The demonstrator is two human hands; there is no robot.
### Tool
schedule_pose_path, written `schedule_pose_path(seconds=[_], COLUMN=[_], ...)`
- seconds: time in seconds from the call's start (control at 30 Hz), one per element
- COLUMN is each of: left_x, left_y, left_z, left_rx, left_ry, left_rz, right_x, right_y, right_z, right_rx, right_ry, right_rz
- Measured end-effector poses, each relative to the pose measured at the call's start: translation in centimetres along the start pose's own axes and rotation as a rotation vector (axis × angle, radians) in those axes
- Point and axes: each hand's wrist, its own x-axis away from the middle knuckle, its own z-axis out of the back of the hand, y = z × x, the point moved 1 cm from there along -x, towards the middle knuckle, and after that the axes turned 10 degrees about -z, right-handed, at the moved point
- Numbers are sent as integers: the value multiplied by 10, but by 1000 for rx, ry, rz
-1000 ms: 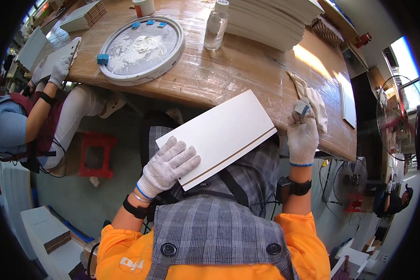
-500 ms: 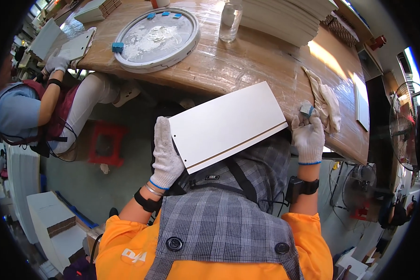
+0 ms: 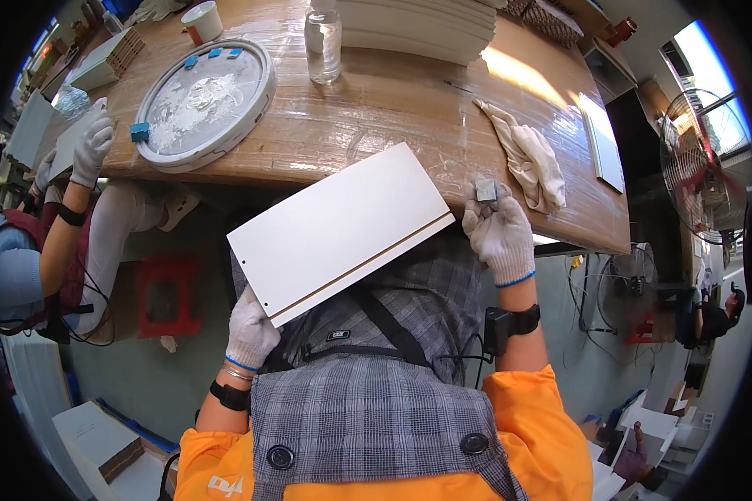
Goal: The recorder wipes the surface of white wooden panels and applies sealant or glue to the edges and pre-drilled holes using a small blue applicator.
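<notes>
A white rectangular board (image 3: 342, 230) with a dark groove along its near long edge and two small holes at its left end lies tilted over my lap. Its far end reaches the table's edge. My left hand (image 3: 253, 334), in a white knit glove, grips the board's near left corner, with the fingers hidden underneath. Right of the board, my gloved right hand (image 3: 503, 238) pinches a small grey and blue sponge-like block (image 3: 485, 190) near the table edge, apart from the board. A crumpled cream cloth (image 3: 526, 159) lies just beyond that hand.
On the wrapped table (image 3: 376, 108) stand a round lid (image 3: 154, 154) holding white paste and small blue blocks, a clear bottle (image 3: 322, 46), a white tub (image 3: 202, 22) and stacked white boards (image 3: 418, 29). A co-worker (image 3: 25, 259) sits at left near a red stool (image 3: 167, 296). Fans (image 3: 698, 167) stand at right.
My left hand has slid from the board's left end to under its near corner. The view has shifted right. The co-worker has raised a gloved hand along their board.
</notes>
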Motion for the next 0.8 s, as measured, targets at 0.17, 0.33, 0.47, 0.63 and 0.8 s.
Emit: schedule_pose_path(seconds=[0.17, 0.33, 0.47, 0.63, 0.8], left_x=[-5, -19, -26, -23, -23], left_y=[11, -5, -15, -11, -14], left_z=[-14, -8, -12, -17, -17], left_rx=[235, -7, -6, 27, 20], left_ry=[-42, 49, 146, 166, 185], left_rz=[104, 132, 92, 103, 79], right_x=[0, 10, 17, 14, 12], right_y=[-10, -11, -5, -4, 1], right_z=[13, -11, -28, -23, -21], right_rx=[127, 805, 1362, 1837, 1947], right_ry=[6, 186, 250, 63, -28], right_rz=[20, 151, 417, 688, 766])
